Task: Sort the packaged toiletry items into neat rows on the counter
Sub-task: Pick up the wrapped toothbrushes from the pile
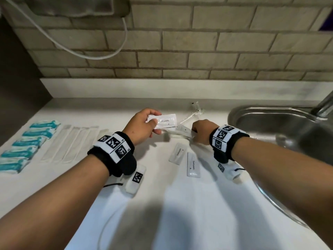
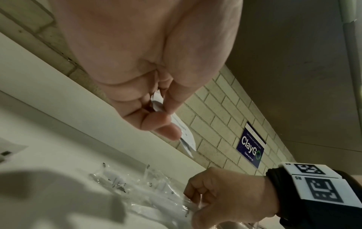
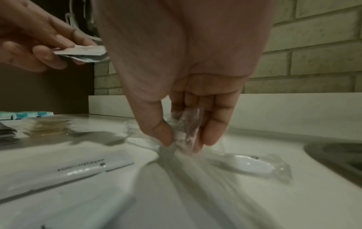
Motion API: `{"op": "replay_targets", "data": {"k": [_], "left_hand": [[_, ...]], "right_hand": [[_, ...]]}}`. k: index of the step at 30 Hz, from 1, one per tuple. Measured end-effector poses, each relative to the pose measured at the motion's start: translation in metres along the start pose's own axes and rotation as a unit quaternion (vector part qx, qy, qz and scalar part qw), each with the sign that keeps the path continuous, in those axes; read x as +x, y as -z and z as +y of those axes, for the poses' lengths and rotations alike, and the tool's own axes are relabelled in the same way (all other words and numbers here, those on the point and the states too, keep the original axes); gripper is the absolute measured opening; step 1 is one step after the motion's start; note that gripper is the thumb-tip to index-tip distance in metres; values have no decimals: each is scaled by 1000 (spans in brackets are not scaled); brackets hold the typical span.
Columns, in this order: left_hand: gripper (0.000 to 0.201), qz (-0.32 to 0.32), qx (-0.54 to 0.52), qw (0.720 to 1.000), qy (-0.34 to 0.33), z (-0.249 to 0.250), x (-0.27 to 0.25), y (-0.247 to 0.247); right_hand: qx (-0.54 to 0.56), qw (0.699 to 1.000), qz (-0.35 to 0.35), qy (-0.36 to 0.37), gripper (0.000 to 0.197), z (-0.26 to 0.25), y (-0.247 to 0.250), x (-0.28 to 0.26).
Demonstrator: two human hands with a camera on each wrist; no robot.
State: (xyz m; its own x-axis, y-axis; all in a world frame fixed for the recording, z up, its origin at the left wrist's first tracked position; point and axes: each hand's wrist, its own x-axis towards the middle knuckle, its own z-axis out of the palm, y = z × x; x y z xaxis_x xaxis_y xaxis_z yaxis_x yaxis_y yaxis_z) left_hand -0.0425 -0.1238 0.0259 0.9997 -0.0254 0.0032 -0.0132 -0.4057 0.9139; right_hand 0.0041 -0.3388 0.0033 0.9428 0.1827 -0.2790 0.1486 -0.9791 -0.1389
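My left hand (image 1: 144, 123) holds white toothpaste sachets (image 1: 164, 120) above the counter, thumb on top; in the left wrist view the sachets (image 2: 186, 136) stick out past its fingers (image 2: 156, 124). My right hand (image 1: 201, 131) pinches the end of a clear-wrapped toothbrush packet (image 1: 182, 132); the right wrist view shows thumb and fingers (image 3: 164, 134) closed on the clear wrap (image 3: 188, 128). Two more toothpaste sachets (image 1: 178, 154) (image 1: 192, 165) lie on the white counter (image 1: 162, 204). Another clear packet (image 3: 250, 165) lies beside the held one.
A row of teal-and-white packets (image 1: 27, 145) and a row of clear long packets (image 1: 72, 143) lie at the left. A steel sink (image 1: 281, 130) with a tap (image 1: 324, 105) is at the right. More clear packets (image 1: 194, 112) lie by the back wall.
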Motion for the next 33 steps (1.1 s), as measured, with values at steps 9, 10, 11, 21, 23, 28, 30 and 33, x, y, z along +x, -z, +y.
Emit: {"op": "replay_targets", "data": {"k": [9,10,11,21,23,28,30,33], "left_hand": [[20,-23,9,1000,10,2,3,-15],[20,-23,9,1000,8,3,2,-15],[20,-21,9,1000,6,3,2,-15],[20,0,-3,1000,15,4,-2,-3],[21,4,-4,1000,19,4,-4,-1],[20,3,-1,1000,23,-3,-8,4],[22,3,-2,1000,27,-6,-10,5],[24,5,1,999,47,-10,-12,5]], "right_hand": [[-19,995,73,60,52,11,-5,-21],[-22,992,75,97,44,7,-5,-25],[-17,990,49,130,37,3,-7,-30],[-59,977,-107,173,36,-9,-16,-40],[-29,982,-101,160,29,-10,-15,-39],[68,980,-91,161,16,-19,1,-32],[84,978,-87,172,15,-21,9,-28],[109,975,-83,176,13,-20,13,-22]]}}
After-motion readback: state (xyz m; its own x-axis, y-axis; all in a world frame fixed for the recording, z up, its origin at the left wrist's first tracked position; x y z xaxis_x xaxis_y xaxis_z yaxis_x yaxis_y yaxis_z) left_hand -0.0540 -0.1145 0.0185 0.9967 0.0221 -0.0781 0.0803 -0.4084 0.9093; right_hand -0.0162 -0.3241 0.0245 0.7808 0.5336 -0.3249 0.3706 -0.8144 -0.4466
